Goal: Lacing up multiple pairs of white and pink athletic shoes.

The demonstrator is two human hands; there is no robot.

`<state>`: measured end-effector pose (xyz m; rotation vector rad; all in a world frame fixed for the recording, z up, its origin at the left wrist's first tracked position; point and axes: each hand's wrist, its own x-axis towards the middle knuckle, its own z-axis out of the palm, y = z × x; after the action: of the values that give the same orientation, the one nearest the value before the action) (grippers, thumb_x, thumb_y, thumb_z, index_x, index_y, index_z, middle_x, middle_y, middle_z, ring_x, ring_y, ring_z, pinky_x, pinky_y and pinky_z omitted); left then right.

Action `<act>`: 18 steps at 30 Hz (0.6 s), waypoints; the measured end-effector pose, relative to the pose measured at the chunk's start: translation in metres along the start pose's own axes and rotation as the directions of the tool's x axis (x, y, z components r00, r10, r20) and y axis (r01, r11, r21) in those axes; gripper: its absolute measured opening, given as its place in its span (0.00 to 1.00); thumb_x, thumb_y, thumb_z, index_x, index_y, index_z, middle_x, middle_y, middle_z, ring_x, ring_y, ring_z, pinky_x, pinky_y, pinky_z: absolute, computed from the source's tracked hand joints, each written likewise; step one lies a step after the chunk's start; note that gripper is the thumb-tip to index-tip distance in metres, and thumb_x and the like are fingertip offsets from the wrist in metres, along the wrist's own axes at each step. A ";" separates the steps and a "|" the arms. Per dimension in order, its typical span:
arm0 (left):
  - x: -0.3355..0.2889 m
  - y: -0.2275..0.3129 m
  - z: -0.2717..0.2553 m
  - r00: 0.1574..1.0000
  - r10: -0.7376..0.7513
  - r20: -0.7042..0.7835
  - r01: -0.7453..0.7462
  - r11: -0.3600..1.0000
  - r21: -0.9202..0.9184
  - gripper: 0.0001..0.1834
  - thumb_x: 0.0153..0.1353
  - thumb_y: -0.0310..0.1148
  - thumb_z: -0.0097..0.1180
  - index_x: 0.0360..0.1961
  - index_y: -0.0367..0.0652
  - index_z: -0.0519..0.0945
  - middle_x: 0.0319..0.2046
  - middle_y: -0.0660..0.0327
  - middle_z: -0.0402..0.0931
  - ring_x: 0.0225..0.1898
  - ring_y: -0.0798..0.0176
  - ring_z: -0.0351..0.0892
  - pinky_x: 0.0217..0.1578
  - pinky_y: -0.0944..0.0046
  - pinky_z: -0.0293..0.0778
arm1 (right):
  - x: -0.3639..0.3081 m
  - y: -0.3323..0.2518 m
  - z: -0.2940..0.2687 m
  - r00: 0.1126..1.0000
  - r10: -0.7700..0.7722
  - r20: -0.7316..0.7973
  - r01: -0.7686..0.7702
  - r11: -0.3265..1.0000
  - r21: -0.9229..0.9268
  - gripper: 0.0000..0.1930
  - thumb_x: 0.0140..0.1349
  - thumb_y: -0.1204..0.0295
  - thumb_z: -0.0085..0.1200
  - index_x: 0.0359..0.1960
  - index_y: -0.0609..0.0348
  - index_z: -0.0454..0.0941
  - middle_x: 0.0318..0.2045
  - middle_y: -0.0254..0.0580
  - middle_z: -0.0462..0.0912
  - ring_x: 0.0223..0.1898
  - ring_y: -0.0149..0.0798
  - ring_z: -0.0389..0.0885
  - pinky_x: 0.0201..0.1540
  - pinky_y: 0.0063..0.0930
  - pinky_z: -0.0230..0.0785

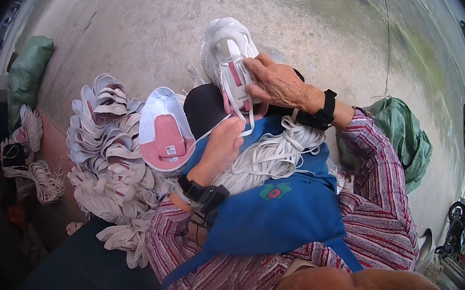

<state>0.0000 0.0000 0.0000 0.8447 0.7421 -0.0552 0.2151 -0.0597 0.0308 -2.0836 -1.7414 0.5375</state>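
In front of my lap a white and pink shoe upper (228,49) stands with its toe pointing away from me, partly laced. My right hand (282,83) grips its right side by the eyelets, the index finger and thumb on the lacing. Below its pink collar my left hand (222,146) is closed at the end of a white shoelace (251,117); its fingertips are partly hidden. A tangled bundle of white laces (279,154) lies across my blue apron (274,214). Black rounded pads (204,109) are beside the upper.
Stacked white and pink uppers (110,141) are heaped at my left, with a single upper (166,132) lying nearest. A green sack (31,67) stands far left, another green sack (402,138) at right. Further lace bundles (46,178) are at the left edge. The floor (322,28) is concrete.
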 end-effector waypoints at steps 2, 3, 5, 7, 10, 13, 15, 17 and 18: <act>0.004 0.006 0.006 0.997 -0.043 0.059 0.049 0.992 -0.116 0.13 0.66 0.40 0.49 0.42 0.41 0.71 0.18 0.71 0.64 0.12 0.82 0.54 0.08 0.80 0.51 | -0.003 -0.002 0.006 0.994 -0.055 -0.090 0.061 0.996 0.063 0.24 0.55 0.68 0.51 0.53 0.63 0.61 0.40 0.57 0.68 0.33 0.61 0.76 0.38 0.44 0.72; 0.008 0.012 0.006 0.997 -0.041 0.058 0.047 0.993 -0.104 0.13 0.66 0.40 0.49 0.42 0.41 0.71 0.18 0.71 0.64 0.12 0.82 0.54 0.08 0.80 0.51 | 0.000 -0.001 0.008 0.993 -0.054 -0.102 0.061 0.996 0.066 0.24 0.55 0.68 0.51 0.53 0.63 0.61 0.40 0.57 0.68 0.33 0.61 0.76 0.38 0.44 0.72; 0.013 0.020 0.005 0.999 -0.042 0.029 0.045 0.996 -0.078 0.12 0.66 0.40 0.49 0.42 0.43 0.71 0.16 0.71 0.63 0.12 0.82 0.53 0.08 0.80 0.50 | 0.009 0.003 0.012 0.996 -0.054 -0.074 0.060 0.994 0.090 0.22 0.55 0.74 0.48 0.52 0.65 0.62 0.38 0.58 0.68 0.32 0.61 0.76 0.37 0.45 0.72; 0.013 0.012 0.008 0.998 -0.059 0.016 0.060 0.996 -0.070 0.12 0.66 0.40 0.49 0.42 0.43 0.71 0.17 0.71 0.63 0.11 0.82 0.53 0.08 0.80 0.50 | 0.006 0.028 0.022 0.994 -0.088 -0.057 0.093 0.991 0.093 0.23 0.55 0.76 0.46 0.55 0.64 0.61 0.39 0.58 0.68 0.33 0.59 0.76 0.38 0.43 0.71; 0.007 0.001 0.006 0.998 -0.054 0.019 0.056 0.993 -0.105 0.12 0.65 0.39 0.49 0.42 0.42 0.72 0.18 0.72 0.63 0.13 0.82 0.54 0.09 0.80 0.50 | -0.007 0.030 0.025 0.993 -0.089 -0.071 0.099 0.986 0.136 0.26 0.55 0.78 0.44 0.58 0.61 0.60 0.41 0.58 0.68 0.34 0.56 0.76 0.39 0.41 0.71; 0.002 0.004 0.009 1.000 -0.025 0.005 0.025 0.992 -0.122 0.13 0.65 0.40 0.48 0.43 0.42 0.73 0.19 0.73 0.62 0.14 0.82 0.53 0.10 0.79 0.49 | -0.007 0.015 0.016 0.997 -0.051 -0.054 0.059 0.985 0.160 0.27 0.54 0.79 0.44 0.59 0.59 0.60 0.40 0.58 0.68 0.35 0.56 0.75 0.39 0.41 0.71; 0.003 0.008 0.009 1.000 -0.001 -0.022 -0.001 0.996 -0.087 0.14 0.66 0.41 0.48 0.43 0.42 0.73 0.18 0.73 0.61 0.14 0.82 0.53 0.10 0.79 0.48 | -0.002 0.011 0.016 0.998 -0.054 -0.021 0.057 0.989 0.137 0.27 0.54 0.79 0.44 0.60 0.58 0.60 0.39 0.58 0.68 0.35 0.56 0.75 0.39 0.41 0.71; 0.003 0.011 0.001 1.000 -0.017 0.018 0.014 0.993 0.114 0.14 0.66 0.43 0.47 0.40 0.42 0.74 0.16 0.74 0.59 0.14 0.82 0.52 0.11 0.78 0.46 | 0.005 0.014 0.020 0.997 -0.058 -0.054 0.064 0.992 0.113 0.27 0.53 0.78 0.44 0.59 0.59 0.60 0.38 0.58 0.68 0.35 0.57 0.75 0.39 0.41 0.71; -0.001 0.012 -0.003 1.000 -0.015 0.014 0.014 0.994 0.111 0.14 0.66 0.43 0.47 0.40 0.42 0.74 0.16 0.74 0.59 0.14 0.82 0.52 0.11 0.78 0.46 | 0.010 0.014 0.022 0.997 -0.061 -0.052 0.067 0.991 0.114 0.27 0.53 0.78 0.44 0.59 0.59 0.60 0.38 0.58 0.68 0.35 0.57 0.75 0.39 0.41 0.71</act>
<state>0.0016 0.0098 0.0075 0.9441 0.7363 -0.1164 0.2170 -0.0517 0.0049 -1.9390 -1.7026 0.5512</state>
